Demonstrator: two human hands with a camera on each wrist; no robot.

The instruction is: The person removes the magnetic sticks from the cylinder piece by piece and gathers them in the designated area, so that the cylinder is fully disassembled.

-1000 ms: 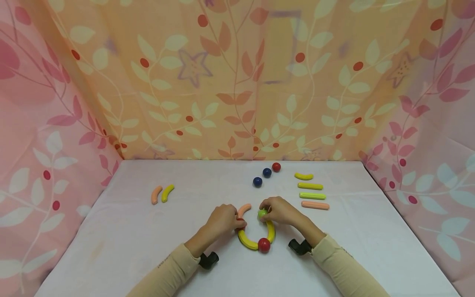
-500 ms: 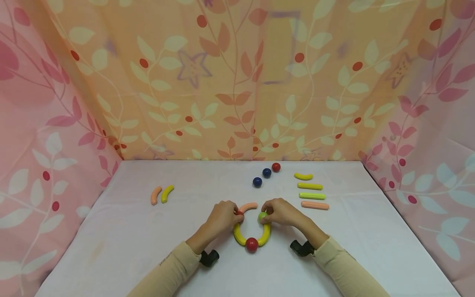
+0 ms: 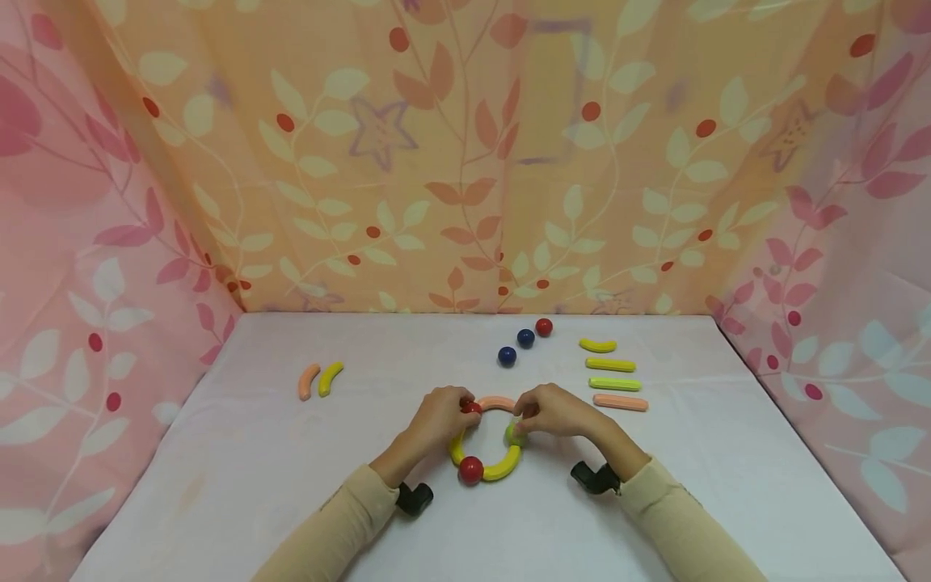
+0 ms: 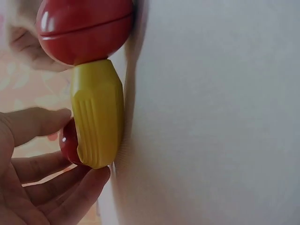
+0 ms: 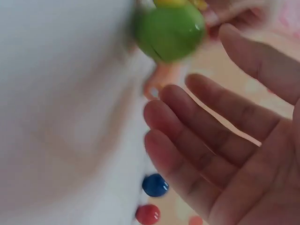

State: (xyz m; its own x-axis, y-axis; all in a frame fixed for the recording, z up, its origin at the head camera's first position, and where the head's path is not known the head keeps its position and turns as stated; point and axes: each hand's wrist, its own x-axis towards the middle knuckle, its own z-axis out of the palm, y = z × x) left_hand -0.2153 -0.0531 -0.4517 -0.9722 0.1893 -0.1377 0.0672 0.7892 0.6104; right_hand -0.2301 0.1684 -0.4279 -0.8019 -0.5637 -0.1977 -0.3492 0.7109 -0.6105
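Note:
My left hand [image 3: 436, 419] pinches a red ball [image 3: 473, 409] between thumb and fingers at the upper left of a ring of toy pieces. From that ball a pink curved stick [image 3: 497, 402] arches right. A yellow curved stick [image 4: 98, 112] runs down to a second red ball [image 3: 471, 470]. Another yellow curved stick [image 3: 502, 467] links this to a green ball [image 5: 171, 33]. My right hand [image 3: 558, 411] is beside the green ball, and the right wrist view shows its fingers spread and apart from it. The pink stick's right end is partly hidden by that hand.
Two blue balls [image 3: 507, 356] and a red ball [image 3: 544, 327] lie behind the ring. To the right are a short yellow curved stick [image 3: 598, 346] and three straight sticks [image 3: 614, 384]. Pink [image 3: 309, 381] and yellow [image 3: 330, 379] curved sticks lie left.
The ring has turned clockwise: the lower red ball moved left and the pink stick swung over the top. My right fingers have come off the green ball. The left hand still holds its red ball.

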